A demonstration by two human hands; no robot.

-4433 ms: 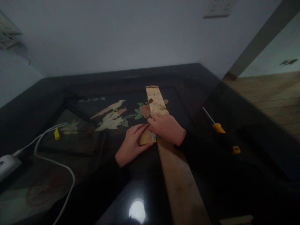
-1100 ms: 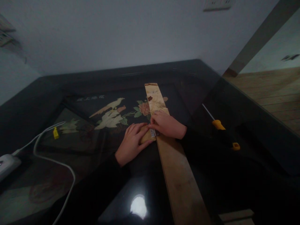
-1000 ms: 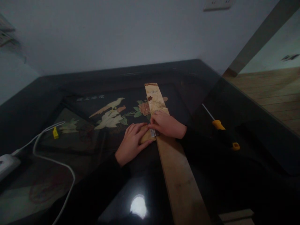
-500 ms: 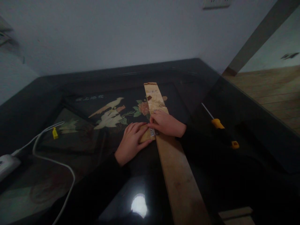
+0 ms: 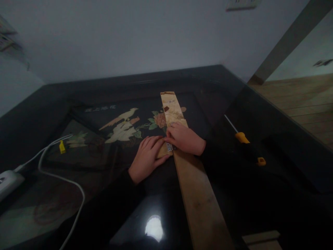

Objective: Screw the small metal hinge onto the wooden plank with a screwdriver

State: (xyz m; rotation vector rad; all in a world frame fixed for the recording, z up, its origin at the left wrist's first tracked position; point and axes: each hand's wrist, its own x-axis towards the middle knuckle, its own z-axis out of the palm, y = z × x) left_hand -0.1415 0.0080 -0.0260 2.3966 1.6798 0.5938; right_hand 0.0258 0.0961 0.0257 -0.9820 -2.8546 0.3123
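Metal hinge [image 5: 169,147]: partly beneath right fingers [image 5: 170,134], grip indeterminable; left fingers [image 5: 154,141] clasping short board [image 5: 163,151] beside long plank [image 5: 200,199].

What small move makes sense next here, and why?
Probably lift the right hand slightly while the left hand steadies the short board: the right fingers cover part of the metal plate at the seam with the long plank, so its alignment cannot be fully checked.
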